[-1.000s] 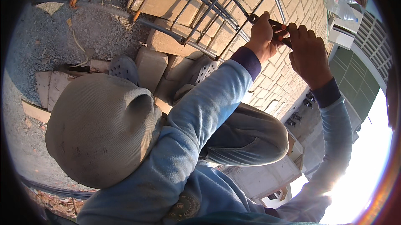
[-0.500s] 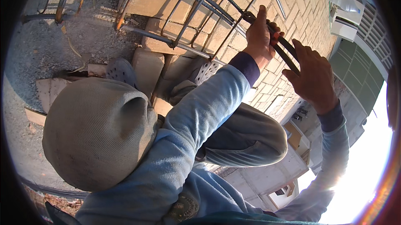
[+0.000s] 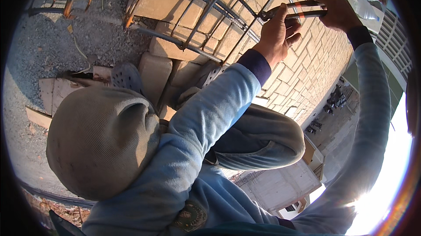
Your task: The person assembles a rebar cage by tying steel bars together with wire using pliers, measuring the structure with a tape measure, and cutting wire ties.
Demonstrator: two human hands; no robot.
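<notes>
Black-handled pincers (image 3: pixel 310 14) with orange-red bands have their jaws at a crossing of the steel reinforcing-bar cage (image 3: pixel 210 3). My right hand (image 3: pixel 340 11) is closed round the far ends of both handles, at the upper right. Near the jaws is my left hand (image 3: pixel 276 36), its thumb raised against the tool by the pivot. Its other fingers are loosely curled and apart beneath the lower handle. Whether a tie wire sits in the jaws is too small to tell.
Tan paving blocks (image 3: pixel 302 56) lie under and beyond the cage, with grey gravel (image 3: pixel 109 30) at the left. My bent knees (image 3: pixel 267 141) and grey clogs (image 3: pixel 127 78) are close below the bars. A clear plastic bottle (image 3: pixel 366 8) is at the upper right.
My right hand has swung up and away, turning the pincers' handles from slanting down right to nearly level. It now grips the handle ends. My left hand's fingers have loosened from the handles.
</notes>
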